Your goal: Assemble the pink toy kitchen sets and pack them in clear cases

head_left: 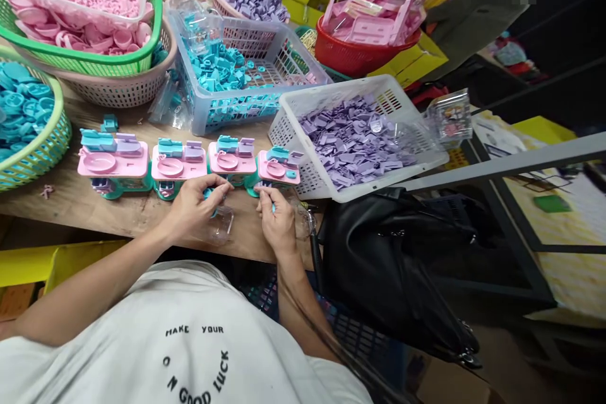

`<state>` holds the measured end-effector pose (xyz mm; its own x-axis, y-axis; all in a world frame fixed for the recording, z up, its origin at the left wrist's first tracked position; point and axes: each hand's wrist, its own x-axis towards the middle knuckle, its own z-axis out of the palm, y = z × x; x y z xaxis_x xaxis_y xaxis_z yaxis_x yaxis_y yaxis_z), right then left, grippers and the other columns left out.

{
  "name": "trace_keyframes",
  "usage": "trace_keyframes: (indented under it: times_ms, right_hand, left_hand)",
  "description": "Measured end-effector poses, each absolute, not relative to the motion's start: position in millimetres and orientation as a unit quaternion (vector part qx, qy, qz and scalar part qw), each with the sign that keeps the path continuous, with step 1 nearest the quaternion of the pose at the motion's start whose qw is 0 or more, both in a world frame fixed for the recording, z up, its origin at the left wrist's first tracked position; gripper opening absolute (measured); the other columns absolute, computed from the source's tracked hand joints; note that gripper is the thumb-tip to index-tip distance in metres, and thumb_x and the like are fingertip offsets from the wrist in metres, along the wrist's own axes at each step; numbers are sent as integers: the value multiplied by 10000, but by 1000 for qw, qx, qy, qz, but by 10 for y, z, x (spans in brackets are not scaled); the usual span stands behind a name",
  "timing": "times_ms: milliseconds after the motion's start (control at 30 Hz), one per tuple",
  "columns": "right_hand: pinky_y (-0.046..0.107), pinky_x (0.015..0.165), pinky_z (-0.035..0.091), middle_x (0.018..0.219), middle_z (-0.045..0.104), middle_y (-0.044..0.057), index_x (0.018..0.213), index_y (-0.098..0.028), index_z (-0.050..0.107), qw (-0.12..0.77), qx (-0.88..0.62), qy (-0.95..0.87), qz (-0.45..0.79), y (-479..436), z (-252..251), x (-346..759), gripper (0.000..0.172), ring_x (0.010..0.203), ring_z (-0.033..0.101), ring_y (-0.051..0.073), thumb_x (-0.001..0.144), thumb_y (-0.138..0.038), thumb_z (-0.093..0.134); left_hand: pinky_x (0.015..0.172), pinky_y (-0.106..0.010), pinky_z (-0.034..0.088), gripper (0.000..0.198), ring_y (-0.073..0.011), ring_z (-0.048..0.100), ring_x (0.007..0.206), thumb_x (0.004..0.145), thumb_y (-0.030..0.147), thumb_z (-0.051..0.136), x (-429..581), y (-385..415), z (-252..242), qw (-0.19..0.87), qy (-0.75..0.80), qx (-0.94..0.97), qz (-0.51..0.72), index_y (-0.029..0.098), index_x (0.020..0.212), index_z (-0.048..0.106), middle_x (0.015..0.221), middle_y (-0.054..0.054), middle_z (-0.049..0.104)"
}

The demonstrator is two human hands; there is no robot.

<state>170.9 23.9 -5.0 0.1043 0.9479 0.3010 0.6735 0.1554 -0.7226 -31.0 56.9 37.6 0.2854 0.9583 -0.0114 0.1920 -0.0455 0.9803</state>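
Observation:
Several toy kitchen units (130,167) stand in a row on the wooden table, with pink tops, teal bases, pink pans and teal and purple parts on them. My left hand (199,202) is closed in a pinch in front of the third unit (231,163), and a small teal piece (207,192) shows between its fingers. In front of the rightmost unit (277,169) my right hand (277,219) is pinched too, with a bit of teal showing at its fingers. The shape of both pieces is mostly hidden. A clear plastic piece (222,224) lies below my left hand.
Behind the units stand a blue crate (203,104) of teal parts and a white crate (303,161) of purple parts. Baskets of pink and teal parts are at left. A red bowl (364,57) sits at the back. A black bag (379,252) hangs at right.

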Motion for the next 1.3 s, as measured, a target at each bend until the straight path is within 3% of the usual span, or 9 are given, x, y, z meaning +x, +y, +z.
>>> trace_keyframes:
  times_ms: [167,333,467,633,733,833,933,1100,1300]
  right_hand:
    - [270,759,520,962,751,57,1108,-200,735,357,-561,-715,217,303,-241,1556,220,740,654,156,963,-248,577]
    - [265,768,509,864,723,59,999,-199,779,290,-540,-766,196,516,-402,1465,144,798,676,176,934,-212,652]
    - [255,737,499,845,711,51,917,-195,769,295,-537,-773,164,489,-338,1489,170,787,672,166,964,-225,609]
    - [289,756,484,859,702,72,973,-198,755,357,-584,-728,34,518,59,1631,255,795,647,185,1011,-313,530]
    - [294,734,453,892,706,76,953,-206,759,310,-600,-737,-14,742,231,1712,213,810,642,201,988,-300,571]
    - [280,690,415,887,708,58,914,-219,758,242,-594,-767,-4,965,301,1749,164,798,637,193,962,-268,608]
    - [278,666,381,878,716,46,893,-223,756,205,-572,-794,-2,1054,343,1740,165,800,633,189,959,-254,607]
    - [295,617,316,850,726,46,818,-211,743,168,-567,-806,-37,1039,345,1674,198,760,617,190,952,-237,600]
    - [293,661,398,825,707,61,903,-186,742,275,-576,-770,-18,891,285,1625,208,729,604,190,970,-287,572]
  left_hand:
    - [647,-215,445,298,-127,603,658,905,366,538,-576,432,289,413,481,685,358,143,950,732,784,-35,725]
    - [678,-231,467,291,-135,620,658,903,323,517,-668,392,183,366,486,732,308,152,969,744,813,-45,747]
    - [646,-233,449,305,-129,597,641,895,355,524,-705,383,180,374,496,721,307,147,943,742,788,-41,735]
    - [493,-179,381,322,-89,505,535,841,458,640,-635,383,277,575,480,571,335,146,824,716,612,3,608]
    - [352,-138,247,332,-50,415,419,847,462,677,-557,408,388,740,456,343,355,133,804,690,577,21,532]
    - [298,-106,194,333,-38,433,398,960,379,562,-518,433,491,802,453,143,361,105,803,667,616,-1,544]
    - [287,-97,257,405,-65,532,452,1035,318,406,-516,440,545,809,447,65,375,71,853,670,658,-39,582]
    - [379,-149,470,440,-127,673,589,1054,360,362,-486,438,571,812,445,23,377,50,993,668,794,-100,676]
    - [621,-320,630,471,-204,732,731,1052,423,332,-475,352,580,817,403,14,413,56,1094,624,1020,-173,710]
